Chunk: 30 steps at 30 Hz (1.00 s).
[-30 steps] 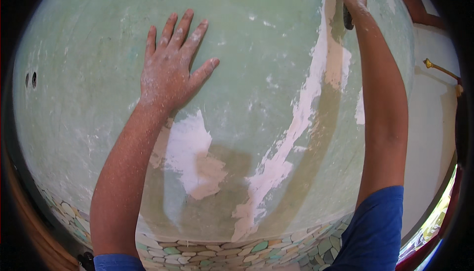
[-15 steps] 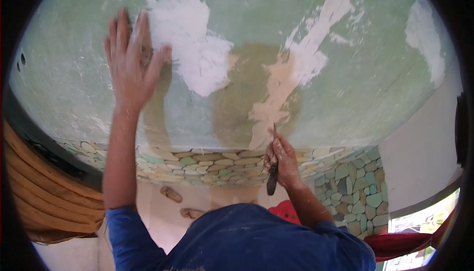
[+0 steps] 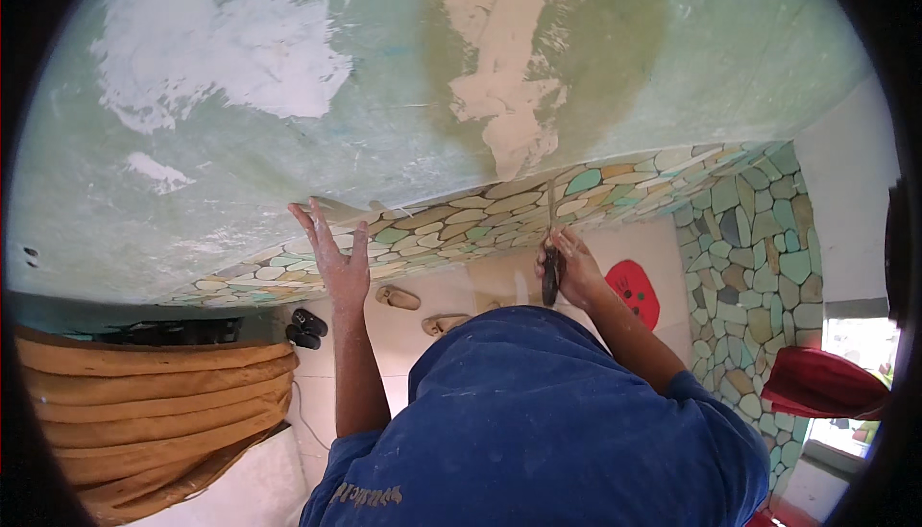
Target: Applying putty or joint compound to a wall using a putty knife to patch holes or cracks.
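A pale green wall [image 3: 749, 56] fills the upper view, with a white filler patch [image 3: 221, 47] at left and a long cream strip [image 3: 504, 56] in shadow at centre right. My left hand [image 3: 336, 258], dusted white, has its fingers spread at the wall's lower edge. My right hand [image 3: 576, 268] grips a putty knife [image 3: 550, 277] with a dark handle, its thin blade pointing up toward the lower end of the cream strip, over the band of mosaic stones [image 3: 423, 220]. Whether the blade touches the surface I cannot tell.
Below lie tan sandals [image 3: 396, 298], black slippers [image 3: 303, 330] and a red mat [image 3: 642, 292] on a tiled floor [image 3: 317, 378]. An orange curtain [image 3: 144, 402] hangs at left. At right are a pebble-covered wall [image 3: 749, 277], a red cloth [image 3: 816, 378] and a window [image 3: 845, 335].
My view has tilted down, showing more floor and torso. The knife has come down from high on the wall to its lower edge. My left hand has moved down too.
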{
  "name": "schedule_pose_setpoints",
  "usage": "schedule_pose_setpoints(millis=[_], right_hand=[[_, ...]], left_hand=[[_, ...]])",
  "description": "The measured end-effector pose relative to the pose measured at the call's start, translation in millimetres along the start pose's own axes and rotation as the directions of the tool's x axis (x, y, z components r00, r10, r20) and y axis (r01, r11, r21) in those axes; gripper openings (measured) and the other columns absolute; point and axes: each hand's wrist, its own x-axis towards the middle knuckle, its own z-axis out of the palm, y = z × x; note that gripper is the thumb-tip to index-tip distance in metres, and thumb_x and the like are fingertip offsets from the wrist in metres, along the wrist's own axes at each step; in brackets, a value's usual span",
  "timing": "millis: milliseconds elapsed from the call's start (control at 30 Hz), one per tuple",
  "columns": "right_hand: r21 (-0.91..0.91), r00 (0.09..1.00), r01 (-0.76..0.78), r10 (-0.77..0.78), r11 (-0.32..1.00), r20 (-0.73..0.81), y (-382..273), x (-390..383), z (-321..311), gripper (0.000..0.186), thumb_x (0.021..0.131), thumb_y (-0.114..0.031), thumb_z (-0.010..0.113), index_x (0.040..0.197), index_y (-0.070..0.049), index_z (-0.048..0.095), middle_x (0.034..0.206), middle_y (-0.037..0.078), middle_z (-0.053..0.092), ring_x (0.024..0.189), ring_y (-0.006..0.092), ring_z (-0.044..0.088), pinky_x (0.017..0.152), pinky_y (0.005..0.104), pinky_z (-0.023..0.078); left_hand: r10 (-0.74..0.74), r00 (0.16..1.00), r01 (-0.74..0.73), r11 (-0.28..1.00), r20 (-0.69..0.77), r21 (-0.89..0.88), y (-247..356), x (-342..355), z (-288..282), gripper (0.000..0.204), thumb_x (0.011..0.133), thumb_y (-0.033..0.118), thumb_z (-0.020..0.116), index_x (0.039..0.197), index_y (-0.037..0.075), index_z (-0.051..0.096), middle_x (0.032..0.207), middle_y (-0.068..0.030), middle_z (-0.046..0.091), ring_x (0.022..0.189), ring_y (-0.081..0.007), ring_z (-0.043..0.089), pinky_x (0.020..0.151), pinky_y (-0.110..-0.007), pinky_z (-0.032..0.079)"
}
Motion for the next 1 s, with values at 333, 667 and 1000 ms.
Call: schedule_pose_setpoints(millis=[333,667,1000], right_hand=[[-0.693,0.961,0.169,-0.274,0.701,-0.043,81,85,-72,0.021,0.098,-0.025,0.052,0.089,-0.006,0.052,0.071,0.001,0.051,0.065,0.0095,0.052,0.063,0.0261,0.044],[-0.859,0.876,0.205,-0.479,0.469,-0.052,63,107,-20,0.044,0.095,-0.041,0.052,0.106,0.001,0.058,0.082,0.016,0.066,0.077,0.0303,0.064,0.071,0.0427,0.048],[-0.847,0.845,0.257,-0.533,0.466,-0.037,67,98,-18,0.034,0.096,-0.032,0.053,0.103,0.000,0.057,0.084,0.021,0.065,0.078,0.0355,0.063,0.070,0.0430,0.048]], left_hand=[[-0.094,0.989,0.090,0.995,0.110,0.040,8,-1,-9,0.084,0.089,0.018,0.064,0.151,0.004,0.008,0.156,-0.0229,-0.006,0.146,-0.0324,-0.001,0.116,-0.042,0.008],[-0.109,0.981,0.082,0.983,0.163,0.163,5,0,-12,0.088,0.089,0.020,0.065,0.151,0.004,0.004,0.155,-0.0245,-0.008,0.145,-0.0335,-0.003,0.116,-0.042,0.007],[-0.135,0.978,0.107,0.979,0.160,0.175,12,2,-10,0.089,0.088,0.019,0.065,0.151,0.005,0.003,0.155,-0.0240,-0.010,0.145,-0.0330,-0.003,0.116,-0.043,0.008]])
